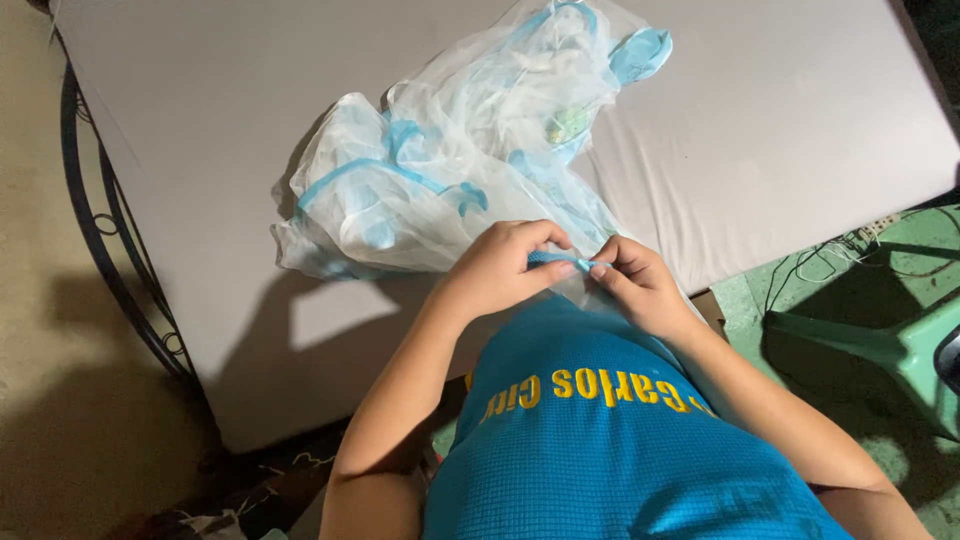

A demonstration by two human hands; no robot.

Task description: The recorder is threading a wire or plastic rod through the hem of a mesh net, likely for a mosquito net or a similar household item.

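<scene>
I see both forearms bent inward, my left hand (500, 265) and right hand (638, 283) pinched shut on the blue trim (560, 260) of the white netting (450, 170) heaped on the mattress (780, 120).

A mattress (780, 130) fills the upper and middle part of the frame, running from the upper left to the right edge. A heap of netting (450, 160) lies on it, centre to upper centre. The left hand (500, 265) and right hand (640, 285) meet just below the heap, at the frame's centre, both pinching a trim strip (562, 261) of the netting between them, touching it. A curved metal frame (105, 230) stands along the mattress's left side. At the right edge, below the mattress, a plastic chair (900, 350) stands on the floor, with cables (840, 255) above it beside the mattress edge.
</scene>
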